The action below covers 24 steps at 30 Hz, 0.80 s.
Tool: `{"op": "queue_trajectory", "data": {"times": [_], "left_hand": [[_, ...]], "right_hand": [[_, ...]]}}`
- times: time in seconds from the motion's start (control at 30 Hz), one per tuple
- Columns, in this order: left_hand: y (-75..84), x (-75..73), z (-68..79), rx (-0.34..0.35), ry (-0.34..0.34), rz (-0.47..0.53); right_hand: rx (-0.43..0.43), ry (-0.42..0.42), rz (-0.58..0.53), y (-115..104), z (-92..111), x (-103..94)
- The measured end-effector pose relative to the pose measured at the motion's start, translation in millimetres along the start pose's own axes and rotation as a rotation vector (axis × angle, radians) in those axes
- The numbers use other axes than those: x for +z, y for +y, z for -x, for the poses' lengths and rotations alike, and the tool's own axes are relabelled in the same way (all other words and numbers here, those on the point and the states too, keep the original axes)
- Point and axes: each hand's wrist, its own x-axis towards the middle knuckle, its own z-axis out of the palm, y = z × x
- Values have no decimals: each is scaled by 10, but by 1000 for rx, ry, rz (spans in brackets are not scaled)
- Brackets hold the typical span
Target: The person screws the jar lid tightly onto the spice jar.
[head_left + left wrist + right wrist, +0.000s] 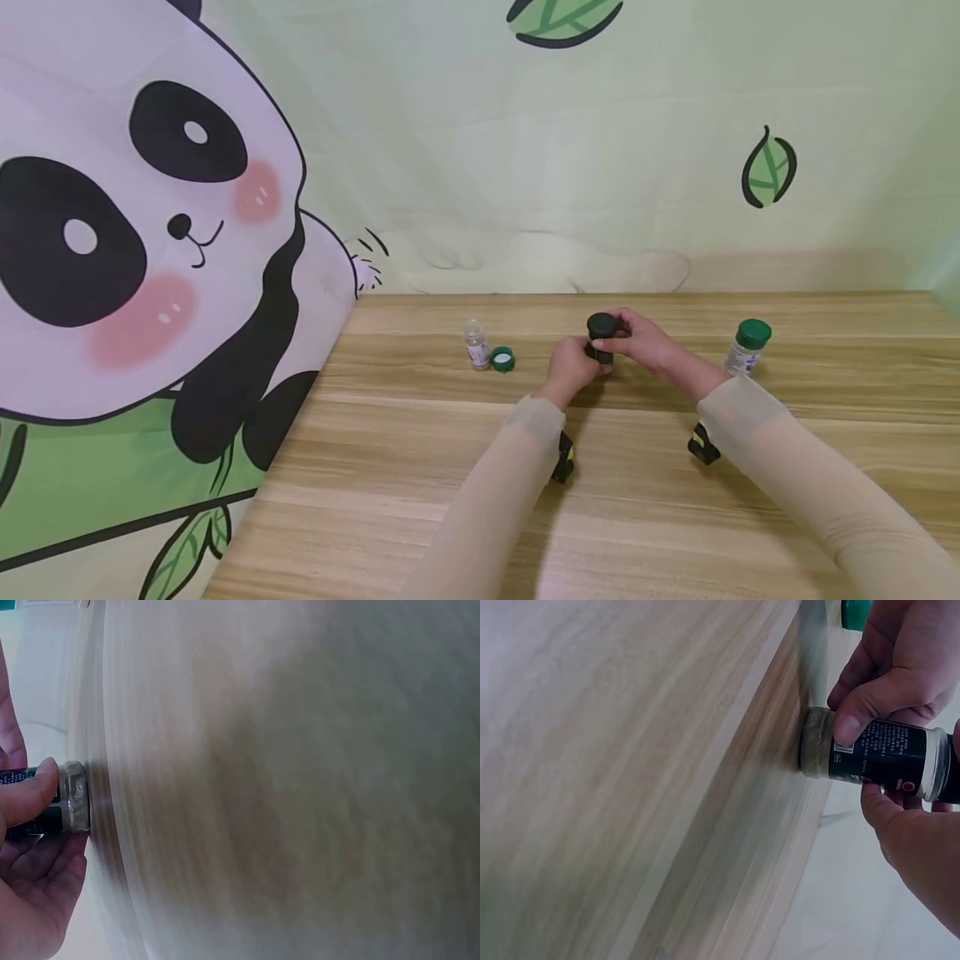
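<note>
A small jar [885, 754] with a black label and a black cap [602, 323] stands upright on the table between both hands. The left hand [573, 365] grips its lower body; the thumb lies across the label just above the base in the right wrist view. From the other side the right hand [647, 340] holds the jar's upper part, its thumb and fingers around the cap area. Clear glass shows between label and cap in the right wrist view. Greyish contents show through the glass base in the left wrist view.
An uncapped clear bottle [476, 346] stands to the left, beside a green cap [502, 359] lying with its inside up. A green-capped jar [747, 344] stands to the right, partly behind the right sleeve. A panda-print cloth [480, 167] hangs behind the wooden table [390, 500].
</note>
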Motion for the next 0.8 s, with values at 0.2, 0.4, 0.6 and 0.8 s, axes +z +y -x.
{"op": "queue_trajectory", "data": {"times": [0.2,0.4,0.6,0.8], "left_hand": [[-4,7,5,-2,0,13],[-8,12,0,-4,-2,20],[-8,12,-5,-6,-7,16],[-29,20,-13,27,-3,-7]], "right_hand": [[-5,21,20,3,-1,23],[-14,39,34,-7,23,38],[-2,62,41,-19,12,63],[5,28,49,-28,13,26]]}}
